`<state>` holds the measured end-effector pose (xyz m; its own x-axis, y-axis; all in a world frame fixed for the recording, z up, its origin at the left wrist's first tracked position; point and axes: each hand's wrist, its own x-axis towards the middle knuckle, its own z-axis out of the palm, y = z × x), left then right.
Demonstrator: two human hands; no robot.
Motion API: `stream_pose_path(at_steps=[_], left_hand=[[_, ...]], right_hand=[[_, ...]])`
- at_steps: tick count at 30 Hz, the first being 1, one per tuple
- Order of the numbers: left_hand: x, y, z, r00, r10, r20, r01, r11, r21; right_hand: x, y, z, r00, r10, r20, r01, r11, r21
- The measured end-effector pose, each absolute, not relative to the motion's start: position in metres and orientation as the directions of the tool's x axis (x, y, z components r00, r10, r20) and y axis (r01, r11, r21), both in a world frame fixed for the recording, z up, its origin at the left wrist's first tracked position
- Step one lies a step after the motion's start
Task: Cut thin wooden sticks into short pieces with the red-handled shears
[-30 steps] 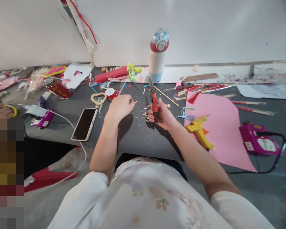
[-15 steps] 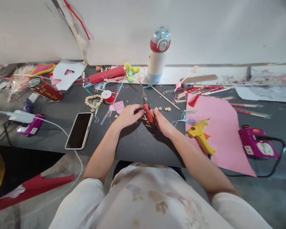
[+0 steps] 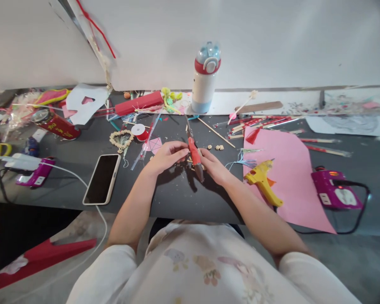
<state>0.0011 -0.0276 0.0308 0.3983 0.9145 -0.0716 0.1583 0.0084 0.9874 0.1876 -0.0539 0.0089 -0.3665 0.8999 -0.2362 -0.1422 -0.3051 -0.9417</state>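
Red-handled pliers [image 3: 194, 154] point away from me over the dark table, with my right hand [image 3: 213, 165] closed on their handles from the right. To their left, my left hand [image 3: 170, 157] has its fingers bent together near the jaws; whatever it pinches is too small to make out. Short pieces of wooden stick lie under and beside the hands. Small cut wooden bits [image 3: 219, 147] rest just beyond my right hand, and a long thin stick [image 3: 215, 132] lies behind them.
A white bottle [image 3: 204, 80] stands at the back. On the left are a phone [image 3: 102, 179], thread spool [image 3: 139, 132], beaded ring and red can [image 3: 57, 124]. A yellow glue gun [image 3: 264, 181] lies on pink paper [image 3: 293, 169] at right, near a purple power strip [image 3: 334, 190].
The pliers have tilted, their handle end now lower and their handles appearing more spread. Both hands stay close around them. The whole view has shifted slightly.
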Motion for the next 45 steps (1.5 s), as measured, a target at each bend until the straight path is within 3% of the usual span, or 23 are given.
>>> stream_pose_path(at_steps=[5, 9, 13, 22, 33, 40, 45], left_hand=[[-0.015, -0.021, 0.037, 0.122, 0.993, -0.007, 0.489, -0.054, 0.87], [-0.027, -0.017, 0.034, -0.086, 0.988, 0.125, 0.82, -0.001, 0.572], [-0.024, -0.016, 0.029, -0.005, 0.998, 0.066, 0.952, -0.015, 0.307], [-0.015, -0.017, 0.025, 0.057, 0.998, -0.015, 0.988, -0.055, 0.143], [-0.013, -0.016, 0.025, 0.008, 1.0, -0.013, 0.98, -0.005, 0.201], [-0.016, -0.019, 0.035, -0.24, 0.936, 0.259, 0.842, 0.068, 0.535], [-0.016, -0.021, 0.037, -0.262, 0.888, 0.378, 0.789, -0.028, 0.614]], right_hand=[[0.191, -0.05, 0.004, -0.41, 0.879, -0.241, -0.254, -0.364, -0.896], [0.192, -0.046, 0.006, -0.423, 0.852, -0.309, -0.358, -0.47, -0.807], [0.193, -0.045, 0.01, -0.445, 0.835, -0.325, -0.402, -0.51, -0.761], [0.192, -0.047, 0.012, -0.5, 0.811, -0.305, -0.404, -0.53, -0.746], [0.193, -0.043, 0.013, -0.512, 0.781, -0.359, -0.387, -0.582, -0.715], [0.194, -0.048, 0.01, -0.498, 0.817, -0.291, -0.295, -0.475, -0.829], [0.192, -0.053, 0.009, -0.514, 0.812, -0.275, -0.182, -0.416, -0.891]])
